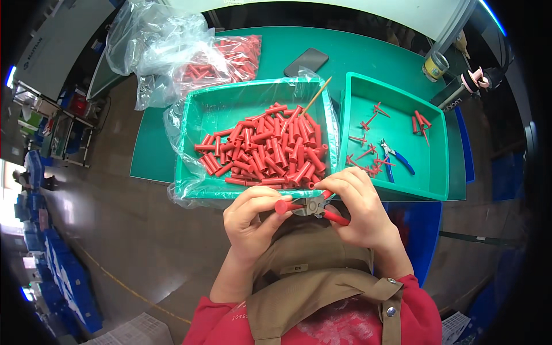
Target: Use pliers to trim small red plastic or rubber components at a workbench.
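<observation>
Between the thumb and fingers of my left hand (250, 217) is a red plastic tube (282, 206), its round flared end turned toward me. My right hand (361, 210) is closed around the red handles of a pair of cutting pliers (314, 206). The plier jaws meet the tube's far end; whether they touch it or stand around it I cannot tell. Both hands are just in front of a green bin (187, 138) lined with clear plastic. Inside lies a heap of similar red tubes (270, 144), with a thin wooden stick (316, 96) poking out.
At right, a second green bin (397, 85) holds blue-handled pliers (388, 160), several red branched scraps (368, 152) and a few tubes (421, 122). Behind are a clear bag of red tubes (238, 57), a black phone (306, 61) and a yellow can (435, 66).
</observation>
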The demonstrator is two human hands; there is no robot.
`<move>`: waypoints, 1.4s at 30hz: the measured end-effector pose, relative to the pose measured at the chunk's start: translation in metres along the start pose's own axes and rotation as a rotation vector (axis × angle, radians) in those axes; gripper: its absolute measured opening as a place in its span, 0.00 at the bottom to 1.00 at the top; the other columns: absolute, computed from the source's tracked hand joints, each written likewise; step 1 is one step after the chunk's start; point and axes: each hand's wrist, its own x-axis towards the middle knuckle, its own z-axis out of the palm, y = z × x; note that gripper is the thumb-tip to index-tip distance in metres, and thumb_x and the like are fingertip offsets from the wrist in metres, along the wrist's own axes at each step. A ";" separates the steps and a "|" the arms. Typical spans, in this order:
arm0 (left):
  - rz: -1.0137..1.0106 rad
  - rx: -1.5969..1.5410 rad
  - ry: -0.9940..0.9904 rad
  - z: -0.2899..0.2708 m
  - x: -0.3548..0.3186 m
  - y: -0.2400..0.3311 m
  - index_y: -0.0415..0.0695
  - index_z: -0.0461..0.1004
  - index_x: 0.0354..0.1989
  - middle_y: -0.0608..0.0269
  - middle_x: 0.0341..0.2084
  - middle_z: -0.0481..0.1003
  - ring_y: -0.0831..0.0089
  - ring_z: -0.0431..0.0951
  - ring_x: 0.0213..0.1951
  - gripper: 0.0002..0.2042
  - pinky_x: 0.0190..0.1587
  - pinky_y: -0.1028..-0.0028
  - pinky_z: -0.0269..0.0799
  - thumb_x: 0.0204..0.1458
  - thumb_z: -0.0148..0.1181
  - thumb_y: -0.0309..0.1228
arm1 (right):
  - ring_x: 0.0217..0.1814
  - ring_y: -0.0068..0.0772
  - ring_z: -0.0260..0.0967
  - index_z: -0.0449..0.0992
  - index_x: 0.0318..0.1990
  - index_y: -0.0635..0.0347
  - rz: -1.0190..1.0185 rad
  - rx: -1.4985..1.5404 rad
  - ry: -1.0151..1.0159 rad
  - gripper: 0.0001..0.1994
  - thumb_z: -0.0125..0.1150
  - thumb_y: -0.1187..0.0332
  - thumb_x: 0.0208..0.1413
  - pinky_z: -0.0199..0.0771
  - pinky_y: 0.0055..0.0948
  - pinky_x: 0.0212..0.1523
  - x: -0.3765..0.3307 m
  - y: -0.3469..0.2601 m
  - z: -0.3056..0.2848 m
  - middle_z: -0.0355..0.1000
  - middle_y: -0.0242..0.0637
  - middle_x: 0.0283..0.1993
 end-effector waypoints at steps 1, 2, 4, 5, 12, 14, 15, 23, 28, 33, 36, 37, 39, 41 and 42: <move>0.033 0.022 -0.019 0.000 0.001 0.000 0.35 0.79 0.37 0.56 0.33 0.79 0.72 0.78 0.32 0.10 0.35 0.76 0.75 0.45 0.71 0.18 | 0.47 0.47 0.71 0.73 0.47 0.61 -0.002 -0.005 -0.004 0.30 0.65 0.84 0.27 0.67 0.43 0.53 0.001 0.000 0.000 0.74 0.42 0.44; 0.030 0.021 -0.023 0.000 0.001 0.000 0.35 0.79 0.37 0.56 0.33 0.79 0.72 0.78 0.32 0.10 0.35 0.76 0.75 0.45 0.71 0.18 | 0.47 0.47 0.71 0.73 0.47 0.61 0.004 -0.004 -0.003 0.30 0.65 0.84 0.27 0.67 0.43 0.53 0.000 0.000 0.000 0.74 0.42 0.44; 0.039 0.029 -0.029 0.001 0.001 -0.001 0.35 0.80 0.36 0.55 0.32 0.79 0.71 0.79 0.31 0.10 0.34 0.76 0.75 0.45 0.71 0.19 | 0.47 0.47 0.70 0.73 0.48 0.62 0.002 -0.013 -0.015 0.31 0.65 0.83 0.26 0.68 0.44 0.53 0.000 0.001 0.000 0.73 0.42 0.44; 0.035 0.031 -0.031 0.001 0.001 -0.001 0.35 0.80 0.36 0.55 0.32 0.79 0.71 0.79 0.31 0.10 0.34 0.76 0.75 0.45 0.71 0.19 | 0.47 0.47 0.70 0.73 0.48 0.62 0.005 -0.010 -0.016 0.31 0.65 0.83 0.26 0.68 0.44 0.53 0.000 0.001 0.001 0.73 0.42 0.44; 0.020 0.062 -0.042 0.001 0.000 0.004 0.34 0.78 0.33 0.54 0.31 0.78 0.69 0.77 0.33 0.09 0.35 0.75 0.72 0.48 0.72 0.26 | 0.46 0.48 0.70 0.75 0.50 0.61 0.032 0.034 -0.068 0.32 0.65 0.82 0.26 0.70 0.43 0.51 0.000 0.000 -0.003 0.73 0.42 0.43; 0.021 0.065 -0.044 0.001 0.002 0.008 0.34 0.78 0.33 0.54 0.31 0.78 0.70 0.77 0.33 0.10 0.35 0.75 0.72 0.48 0.72 0.27 | 0.45 0.48 0.71 0.75 0.50 0.62 0.036 0.044 -0.071 0.32 0.65 0.82 0.26 0.71 0.42 0.50 0.000 0.000 -0.002 0.73 0.43 0.42; 0.019 0.075 -0.045 0.001 0.004 0.012 0.35 0.78 0.32 0.55 0.30 0.79 0.69 0.79 0.32 0.08 0.35 0.74 0.74 0.47 0.72 0.23 | 0.43 0.47 0.71 0.76 0.49 0.62 0.030 0.048 -0.060 0.31 0.66 0.82 0.27 0.71 0.42 0.48 0.000 0.000 -0.002 0.73 0.43 0.40; 0.039 0.108 -0.034 0.000 0.003 0.017 0.35 0.79 0.32 0.56 0.29 0.78 0.71 0.78 0.30 0.12 0.34 0.74 0.72 0.48 0.73 0.31 | 0.34 0.43 0.71 0.78 0.45 0.61 0.019 0.088 -0.031 0.26 0.68 0.82 0.29 0.72 0.36 0.37 0.001 -0.002 -0.003 0.73 0.40 0.33; 0.030 0.134 -0.040 -0.001 0.003 0.019 0.35 0.80 0.32 0.56 0.28 0.78 0.70 0.78 0.30 0.11 0.34 0.74 0.73 0.47 0.73 0.31 | 0.28 0.39 0.69 0.79 0.42 0.61 -0.043 0.021 0.027 0.23 0.68 0.81 0.29 0.70 0.33 0.30 -0.002 0.000 -0.002 0.72 0.37 0.28; 0.042 0.129 -0.022 0.002 0.002 0.020 0.35 0.79 0.32 0.57 0.27 0.78 0.69 0.78 0.30 0.11 0.34 0.73 0.73 0.47 0.74 0.30 | 0.27 0.38 0.69 0.79 0.41 0.61 -0.079 -0.045 0.105 0.23 0.67 0.82 0.29 0.71 0.32 0.29 -0.005 0.002 0.000 0.73 0.37 0.28; 0.032 0.104 -0.019 0.003 0.002 0.021 0.36 0.79 0.32 0.57 0.28 0.78 0.69 0.78 0.30 0.11 0.34 0.73 0.73 0.47 0.73 0.29 | 0.29 0.38 0.70 0.79 0.41 0.61 -0.056 -0.014 0.114 0.23 0.65 0.83 0.29 0.72 0.33 0.31 -0.005 0.002 -0.001 0.74 0.38 0.29; 0.026 0.094 -0.018 0.003 0.002 0.021 0.36 0.79 0.32 0.57 0.28 0.78 0.69 0.78 0.30 0.10 0.34 0.73 0.74 0.47 0.73 0.28 | 0.30 0.39 0.71 0.79 0.42 0.61 -0.037 -0.001 0.106 0.24 0.64 0.84 0.29 0.72 0.34 0.32 -0.005 0.002 -0.003 0.74 0.38 0.30; 0.036 0.088 -0.020 0.003 0.002 0.021 0.36 0.79 0.32 0.57 0.28 0.78 0.69 0.78 0.30 0.10 0.34 0.73 0.74 0.48 0.73 0.28 | 0.32 0.40 0.71 0.78 0.43 0.62 -0.041 0.004 0.084 0.25 0.63 0.84 0.29 0.72 0.35 0.34 -0.003 0.002 -0.004 0.74 0.39 0.32; 0.047 0.081 -0.023 0.002 0.002 0.020 0.36 0.79 0.32 0.58 0.28 0.78 0.69 0.78 0.30 0.09 0.34 0.73 0.73 0.48 0.72 0.28 | 0.33 0.42 0.71 0.78 0.44 0.62 -0.044 0.009 0.062 0.26 0.62 0.85 0.29 0.72 0.36 0.36 -0.002 0.001 -0.004 0.74 0.40 0.34; 0.047 0.076 -0.025 0.002 0.002 0.019 0.36 0.79 0.32 0.57 0.28 0.78 0.69 0.78 0.30 0.10 0.34 0.73 0.73 0.48 0.72 0.28 | 0.35 0.43 0.71 0.77 0.46 0.62 -0.050 0.016 0.055 0.27 0.62 0.85 0.29 0.72 0.37 0.38 -0.002 0.001 -0.003 0.75 0.40 0.36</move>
